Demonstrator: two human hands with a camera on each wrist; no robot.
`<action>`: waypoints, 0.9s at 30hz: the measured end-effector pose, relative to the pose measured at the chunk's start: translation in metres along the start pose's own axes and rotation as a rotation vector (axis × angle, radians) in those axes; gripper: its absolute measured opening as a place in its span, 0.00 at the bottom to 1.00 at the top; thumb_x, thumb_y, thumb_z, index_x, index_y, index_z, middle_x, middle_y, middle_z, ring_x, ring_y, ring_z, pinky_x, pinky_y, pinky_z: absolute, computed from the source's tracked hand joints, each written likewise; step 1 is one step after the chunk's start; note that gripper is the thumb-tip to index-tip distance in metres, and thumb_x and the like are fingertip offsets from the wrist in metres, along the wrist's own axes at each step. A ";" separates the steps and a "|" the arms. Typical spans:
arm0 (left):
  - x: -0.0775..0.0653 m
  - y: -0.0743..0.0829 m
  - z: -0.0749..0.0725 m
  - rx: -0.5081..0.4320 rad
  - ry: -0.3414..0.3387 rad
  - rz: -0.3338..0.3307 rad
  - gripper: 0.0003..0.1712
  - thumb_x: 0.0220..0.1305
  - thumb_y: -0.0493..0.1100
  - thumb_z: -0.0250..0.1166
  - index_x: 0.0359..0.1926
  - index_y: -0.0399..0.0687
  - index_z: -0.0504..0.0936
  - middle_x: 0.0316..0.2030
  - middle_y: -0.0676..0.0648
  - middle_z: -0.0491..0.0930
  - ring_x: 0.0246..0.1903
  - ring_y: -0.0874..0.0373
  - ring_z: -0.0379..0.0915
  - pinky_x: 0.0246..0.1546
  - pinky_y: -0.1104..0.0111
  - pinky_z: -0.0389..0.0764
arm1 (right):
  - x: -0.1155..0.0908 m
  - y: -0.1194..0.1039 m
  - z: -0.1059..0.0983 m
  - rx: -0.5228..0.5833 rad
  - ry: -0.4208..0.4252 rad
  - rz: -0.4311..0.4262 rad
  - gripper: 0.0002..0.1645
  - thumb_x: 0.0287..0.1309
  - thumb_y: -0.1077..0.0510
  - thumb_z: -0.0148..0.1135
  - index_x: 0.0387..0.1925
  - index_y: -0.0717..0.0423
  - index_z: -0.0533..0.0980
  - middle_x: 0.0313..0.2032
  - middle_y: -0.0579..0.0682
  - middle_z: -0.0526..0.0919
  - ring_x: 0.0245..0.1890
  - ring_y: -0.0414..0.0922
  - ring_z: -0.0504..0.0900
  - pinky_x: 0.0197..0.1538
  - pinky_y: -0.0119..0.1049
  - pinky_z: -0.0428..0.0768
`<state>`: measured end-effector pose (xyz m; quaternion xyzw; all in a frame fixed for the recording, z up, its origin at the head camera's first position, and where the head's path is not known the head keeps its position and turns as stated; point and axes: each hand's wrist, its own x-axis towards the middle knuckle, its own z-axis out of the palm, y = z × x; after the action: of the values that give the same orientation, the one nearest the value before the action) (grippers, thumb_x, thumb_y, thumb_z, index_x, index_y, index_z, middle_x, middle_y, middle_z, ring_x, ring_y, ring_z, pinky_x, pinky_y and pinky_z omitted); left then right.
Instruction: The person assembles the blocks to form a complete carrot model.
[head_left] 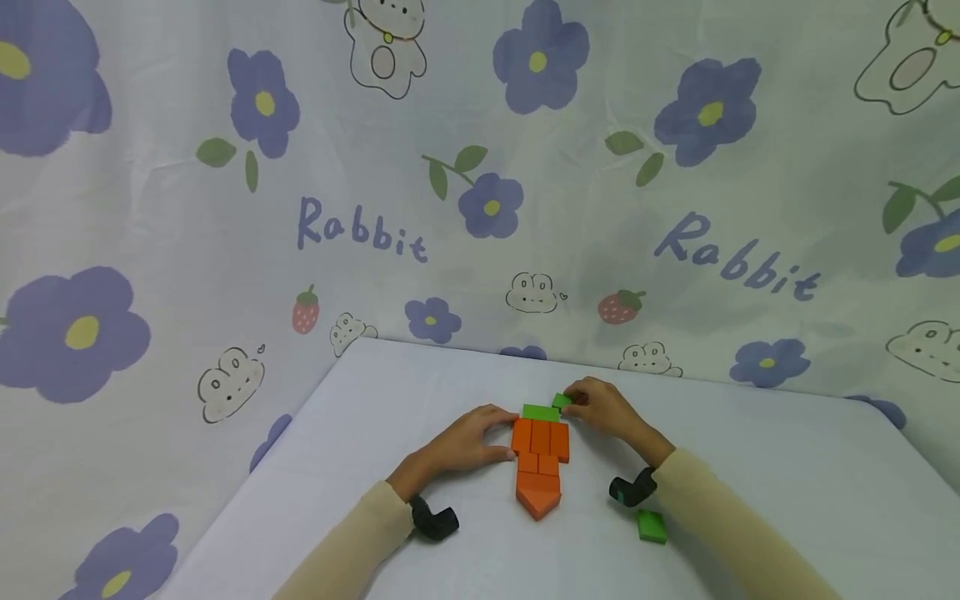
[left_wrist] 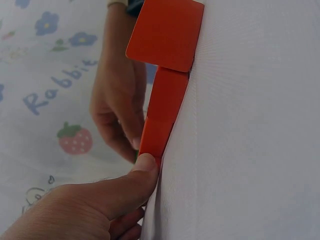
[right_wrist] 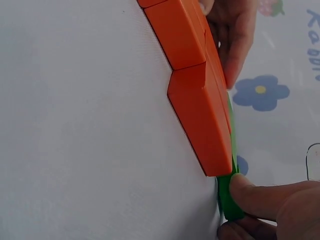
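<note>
Building blocks lie end to end on the white table. Three upright orange blocks (head_left: 541,438) form the wide row, with two smaller orange blocks (head_left: 538,463) and a pointed orange block (head_left: 538,495) on the near side. Along the far side of the wide row lies a green block (head_left: 541,412). My right hand (head_left: 602,407) pinches a small green block (right_wrist: 230,199) between thumb and fingers, at the right end of that green block. With fingers extended, my left hand (head_left: 467,437) rests at the left side of the wide row, its thumb (left_wrist: 145,162) against the orange.
Another green block (head_left: 652,527) lies on the white tabletop (head_left: 450,567), near my right forearm. A black camera mount sits on each wrist. Behind the table hangs a cloth (head_left: 465,275) printed with flowers and rabbits.
</note>
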<state>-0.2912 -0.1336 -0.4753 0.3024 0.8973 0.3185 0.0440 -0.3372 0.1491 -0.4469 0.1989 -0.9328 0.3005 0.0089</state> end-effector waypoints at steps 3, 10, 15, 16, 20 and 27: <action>0.000 0.000 0.000 0.004 0.000 0.013 0.37 0.63 0.56 0.69 0.70 0.53 0.71 0.65 0.51 0.73 0.67 0.55 0.67 0.70 0.55 0.69 | 0.000 0.000 0.001 -0.020 -0.012 0.014 0.17 0.57 0.59 0.72 0.47 0.61 0.81 0.41 0.51 0.82 0.40 0.43 0.79 0.48 0.42 0.83; 0.001 0.002 0.000 0.011 -0.002 0.006 0.37 0.63 0.56 0.69 0.71 0.54 0.70 0.65 0.52 0.73 0.67 0.57 0.67 0.70 0.57 0.69 | -0.001 -0.001 -0.002 -0.050 -0.037 0.024 0.17 0.58 0.58 0.71 0.48 0.61 0.80 0.41 0.51 0.82 0.40 0.43 0.78 0.48 0.42 0.82; 0.001 0.002 0.000 0.018 -0.002 0.006 0.37 0.63 0.56 0.69 0.71 0.54 0.71 0.65 0.52 0.74 0.66 0.57 0.67 0.70 0.57 0.70 | -0.001 -0.003 -0.004 -0.056 -0.052 0.025 0.17 0.58 0.59 0.71 0.47 0.62 0.80 0.40 0.51 0.81 0.39 0.43 0.77 0.47 0.41 0.82; 0.001 0.001 0.000 0.018 -0.002 0.005 0.37 0.63 0.56 0.69 0.71 0.54 0.71 0.65 0.52 0.74 0.66 0.57 0.67 0.70 0.57 0.70 | -0.001 -0.003 -0.004 -0.055 -0.054 0.026 0.17 0.58 0.59 0.71 0.47 0.62 0.80 0.40 0.51 0.81 0.39 0.43 0.77 0.47 0.40 0.82; 0.001 0.001 0.001 0.013 -0.003 0.006 0.37 0.63 0.56 0.69 0.71 0.54 0.70 0.65 0.52 0.73 0.67 0.56 0.67 0.70 0.57 0.70 | -0.002 -0.003 -0.004 -0.059 -0.062 0.031 0.17 0.58 0.59 0.71 0.47 0.62 0.80 0.39 0.51 0.81 0.39 0.43 0.77 0.47 0.40 0.82; 0.000 0.000 0.000 0.013 0.001 -0.004 0.37 0.63 0.57 0.69 0.71 0.55 0.70 0.66 0.52 0.73 0.67 0.56 0.67 0.70 0.55 0.69 | -0.003 -0.003 -0.004 -0.053 -0.067 0.013 0.23 0.57 0.59 0.72 0.52 0.64 0.78 0.43 0.54 0.81 0.42 0.46 0.79 0.50 0.42 0.83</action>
<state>-0.2910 -0.1334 -0.4748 0.3005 0.9001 0.3127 0.0422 -0.3342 0.1503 -0.4427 0.2024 -0.9414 0.2691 -0.0190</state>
